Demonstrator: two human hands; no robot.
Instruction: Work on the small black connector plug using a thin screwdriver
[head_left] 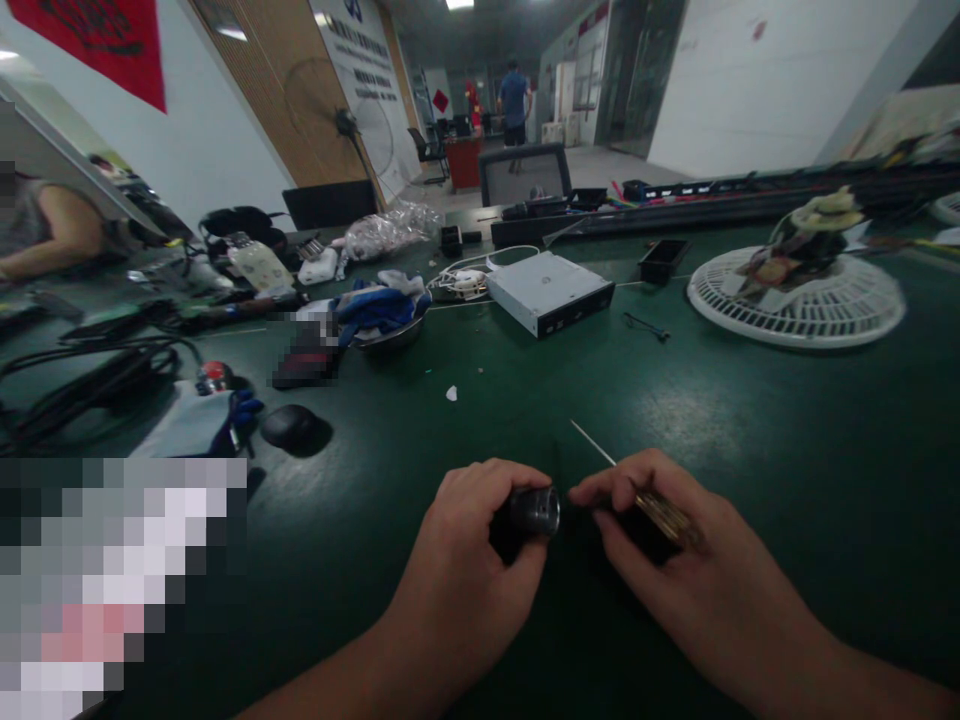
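Note:
My left hand (pixel 480 560) is closed round a small dark cylinder (pixel 534 510) with a shiny metal rim, whose open-looking end faces right. Its other end is hidden behind my fingers. In my right hand (pixel 675 560) is a screwdriver (pixel 667 518) with an amber, see-through handle. The thin shaft runs out past my fingers, pointing up and to the left, away from the cylinder. My right index fingertip is close to the cylinder's rim; a narrow gap seems to lie between them. Both hands are just above the dark green table (pixel 360 520).
Ahead lies a silver disc drive (pixel 551 285), with a white fan grille (pixel 795 295) and motor to its right. A black mouse (pixel 291 427), a bowl (pixel 391 335) with blue cloth, and cables (pixel 82 390) are at left. One person (pixel 514 100) stands far back; another sits left.

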